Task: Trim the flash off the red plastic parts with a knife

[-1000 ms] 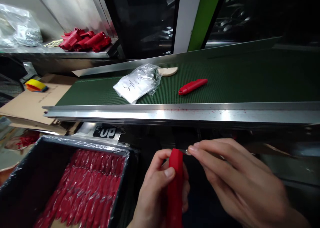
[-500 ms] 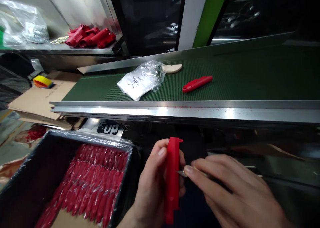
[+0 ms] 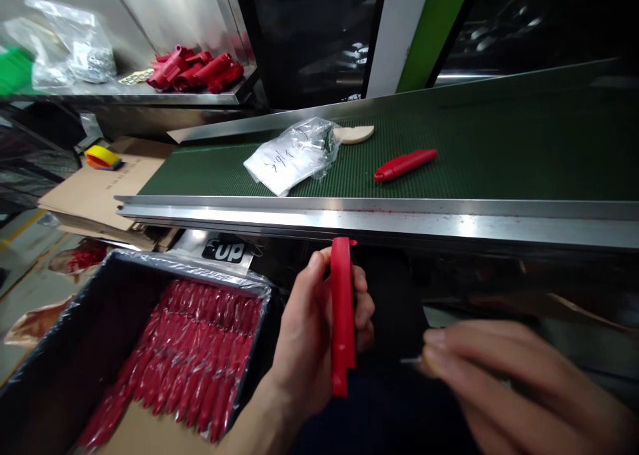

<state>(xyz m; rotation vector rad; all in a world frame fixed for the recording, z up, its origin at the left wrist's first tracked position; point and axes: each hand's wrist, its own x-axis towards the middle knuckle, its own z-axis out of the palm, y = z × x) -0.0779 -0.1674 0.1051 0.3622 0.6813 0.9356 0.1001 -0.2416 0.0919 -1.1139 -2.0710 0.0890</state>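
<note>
My left hand (image 3: 304, 335) is closed around a long red plastic part (image 3: 342, 315), held upright in front of the conveyor's edge. A small thin nub juts from the part's top right. To its right, my right hand (image 3: 504, 382) pinches a small knife (image 3: 411, 360) whose thin blade points left, apart from the red part. Motion blurs this hand, and the knife's handle is mostly hidden by the fingers. A similar red part (image 3: 405, 165) lies on the green belt beyond.
A green conveyor belt (image 3: 499, 155) with a metal rail (image 3: 299, 214) crosses ahead. On it lie a labelled plastic bag (image 3: 289, 159) and a pale half-round piece (image 3: 355, 134). At lower left, a lined bin (image 3: 54, 348) holds bagged red parts. Red pieces (image 3: 197, 69) pile on a metal shelf.
My right hand has moved right, taking the knife away from the red part. My left hand has raised the red part slightly. The view has shifted a little.
</note>
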